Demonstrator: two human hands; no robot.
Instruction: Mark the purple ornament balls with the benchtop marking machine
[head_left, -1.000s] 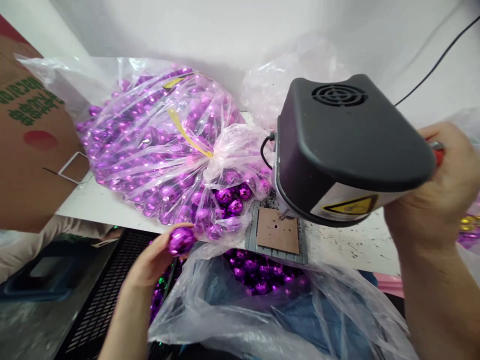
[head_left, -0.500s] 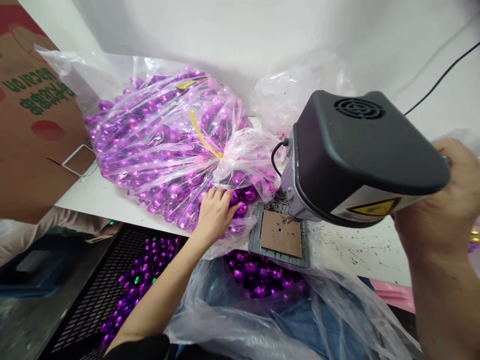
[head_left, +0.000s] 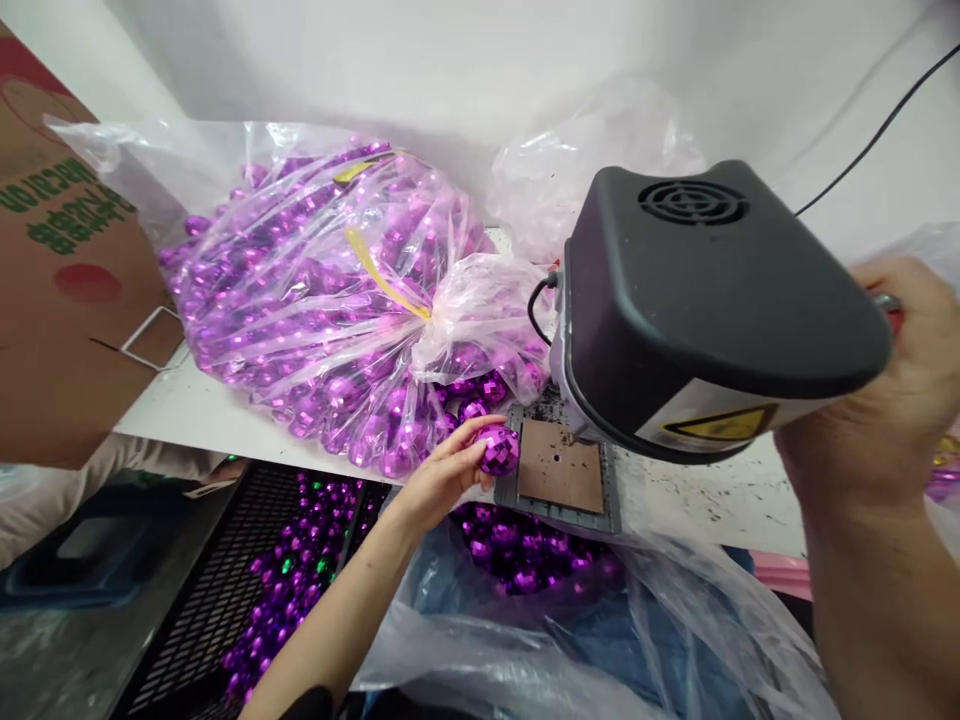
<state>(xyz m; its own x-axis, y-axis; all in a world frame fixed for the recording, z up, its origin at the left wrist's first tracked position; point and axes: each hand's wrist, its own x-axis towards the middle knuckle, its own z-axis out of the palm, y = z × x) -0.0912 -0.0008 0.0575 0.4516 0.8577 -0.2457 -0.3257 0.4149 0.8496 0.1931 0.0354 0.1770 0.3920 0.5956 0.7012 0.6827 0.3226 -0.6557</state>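
Note:
My left hand [head_left: 442,475] pinches a shiny purple faceted bauble [head_left: 498,450] between thumb and fingers, at the left edge of a grey base plate [head_left: 611,490]. A brown square pad [head_left: 577,470] with a small dark hole lies on that plate. Above it stands a machine with a black housing [head_left: 720,290], a round vent and a yellow warning label. At the housing's right end my right hand [head_left: 919,350] is closed round a handle, mostly hidden by the fingers. Behind my left hand, a clear plastic bag [head_left: 315,290] full of purple baubles lies on the white table.
An open plastic bag [head_left: 652,640] with purple baubles [head_left: 525,560] lies in my lap. Lower left is a black mesh crate [head_left: 187,560] with purple and a few green baubles. A carton [head_left: 67,350] and another person's sleeve [head_left: 112,480] are at left. Dark flakes litter the table [head_left: 720,510].
My left hand has drawn back from the baubles by the bag's opening and moved right and nearer, now holding one bauble. My right hand stays at the machine's handle.

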